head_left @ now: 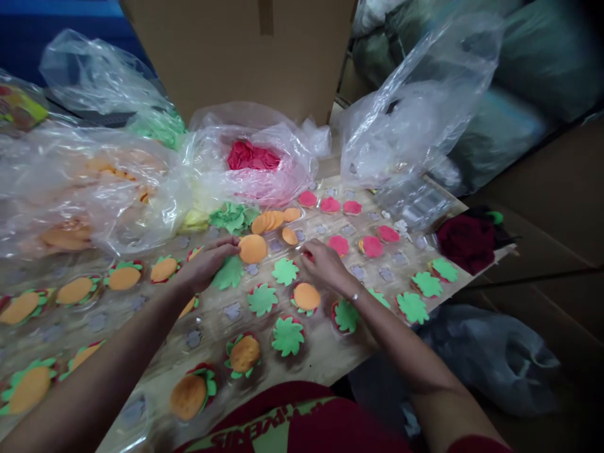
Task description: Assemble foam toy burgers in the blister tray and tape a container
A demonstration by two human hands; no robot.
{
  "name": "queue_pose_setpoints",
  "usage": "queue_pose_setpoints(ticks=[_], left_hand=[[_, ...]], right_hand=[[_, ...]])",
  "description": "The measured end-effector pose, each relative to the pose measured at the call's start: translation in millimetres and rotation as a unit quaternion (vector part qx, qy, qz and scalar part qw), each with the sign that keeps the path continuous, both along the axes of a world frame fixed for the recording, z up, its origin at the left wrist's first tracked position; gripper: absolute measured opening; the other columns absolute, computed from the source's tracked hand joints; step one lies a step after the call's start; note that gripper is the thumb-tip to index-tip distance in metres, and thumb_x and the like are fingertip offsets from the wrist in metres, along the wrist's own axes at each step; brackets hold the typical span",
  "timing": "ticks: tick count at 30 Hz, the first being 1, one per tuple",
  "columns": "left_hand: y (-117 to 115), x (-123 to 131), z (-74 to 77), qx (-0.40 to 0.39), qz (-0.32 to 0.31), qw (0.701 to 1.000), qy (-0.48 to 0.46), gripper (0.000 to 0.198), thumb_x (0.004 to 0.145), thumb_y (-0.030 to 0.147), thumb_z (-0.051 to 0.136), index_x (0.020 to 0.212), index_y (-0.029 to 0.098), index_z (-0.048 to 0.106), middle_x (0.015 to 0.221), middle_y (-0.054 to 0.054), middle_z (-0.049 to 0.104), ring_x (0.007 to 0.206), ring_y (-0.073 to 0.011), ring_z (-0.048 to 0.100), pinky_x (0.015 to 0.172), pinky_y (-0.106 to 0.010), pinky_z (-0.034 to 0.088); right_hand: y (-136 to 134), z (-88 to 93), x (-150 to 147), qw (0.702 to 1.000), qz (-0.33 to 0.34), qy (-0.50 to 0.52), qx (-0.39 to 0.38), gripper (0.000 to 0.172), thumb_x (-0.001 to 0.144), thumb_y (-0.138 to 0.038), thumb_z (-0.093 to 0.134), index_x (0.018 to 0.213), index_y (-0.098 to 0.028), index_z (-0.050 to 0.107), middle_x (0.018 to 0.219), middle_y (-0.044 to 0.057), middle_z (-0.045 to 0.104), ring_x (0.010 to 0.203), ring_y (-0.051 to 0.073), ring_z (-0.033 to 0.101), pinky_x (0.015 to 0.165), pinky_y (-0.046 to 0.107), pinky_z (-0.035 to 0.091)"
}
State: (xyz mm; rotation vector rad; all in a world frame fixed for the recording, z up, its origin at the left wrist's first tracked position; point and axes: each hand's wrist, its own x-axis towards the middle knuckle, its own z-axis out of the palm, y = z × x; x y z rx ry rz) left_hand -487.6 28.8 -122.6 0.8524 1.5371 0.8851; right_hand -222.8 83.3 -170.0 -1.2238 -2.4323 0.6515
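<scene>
My left hand (207,261) rests on the table with its fingertips pinching an orange felt disc (253,248), just above a green felt leaf (228,273). My right hand (324,264) lies palm down, its fingers curled over a small red piece (307,255) that is mostly hidden. Between and below my hands sit green leaf shapes (285,271) and a stacked piece with an orange top (306,296). Clear plastic trays (236,311) hold rows of red, green and orange stacks.
Clear plastic bags hold orange discs (94,182), red pieces (252,156) and green pieces (163,126). A cardboard box (236,50) stands behind. An empty bag (415,107) and a dark red bundle (467,242) lie right. The table edge (340,365) is close to my body.
</scene>
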Motion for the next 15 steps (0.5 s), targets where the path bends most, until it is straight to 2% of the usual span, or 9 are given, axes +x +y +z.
queue_pose_setpoints(ticks=[5,8,11,13,15], left_hand=[[-25.2,-5.7,-14.9,-0.034,0.026,0.997,-0.063,0.025,0.058,0.027,0.066,0.079,0.018,0.056,0.069,0.004,0.053,0.055,-0.0102,0.05,0.047,-0.019,0.038],[-29.8,-4.5,-15.3,-0.057,0.047,0.994,-0.083,0.028,0.056,0.026,0.067,0.08,0.018,0.057,0.069,0.004,0.054,0.055,-0.0101,0.051,0.047,-0.019,0.039],[-37.5,1.3,-10.5,-0.092,0.028,0.987,-0.126,0.027,0.056,0.026,0.068,0.08,0.017,0.059,0.069,0.003,0.057,0.055,-0.0108,0.052,0.048,-0.021,0.041],[-44.6,7.1,-12.8,-0.109,-0.009,0.982,-0.151,0.025,0.057,0.025,0.068,0.078,0.017,0.059,0.071,0.002,0.059,0.057,-0.0117,0.054,0.05,-0.022,0.043],[-51.4,13.4,-21.8,-0.136,-0.033,0.979,-0.149,0.025,0.057,0.025,0.07,0.078,0.017,0.06,0.071,0.001,0.06,0.057,-0.0124,0.055,0.051,-0.023,0.044]], right_hand=[[41.0,-18.3,-38.8,1.0,0.003,-0.018,0.011,0.029,0.085,-0.028,0.059,0.111,-0.015,0.057,0.11,0.01,0.06,0.097,0.019,0.054,0.081,0.027,0.04],[55.3,-27.4,-49.8,0.999,-0.016,-0.035,-0.001,0.02,0.086,-0.024,0.054,0.103,-0.016,0.061,0.101,0.009,0.064,0.091,0.019,0.056,0.078,0.027,0.041],[60.7,-27.7,-46.0,0.997,-0.061,0.047,-0.031,0.022,0.084,-0.015,0.047,0.098,-0.016,0.063,0.093,0.007,0.066,0.086,0.018,0.057,0.077,0.028,0.042],[56.8,-24.5,-39.3,0.977,-0.075,0.161,-0.116,0.021,0.081,-0.015,0.047,0.095,-0.014,0.063,0.09,0.006,0.066,0.081,0.016,0.057,0.073,0.026,0.044],[45.8,-20.3,-31.9,0.918,-0.074,0.274,-0.277,0.018,0.08,-0.021,0.051,0.093,-0.014,0.061,0.087,0.004,0.064,0.076,0.015,0.058,0.065,0.024,0.047]])
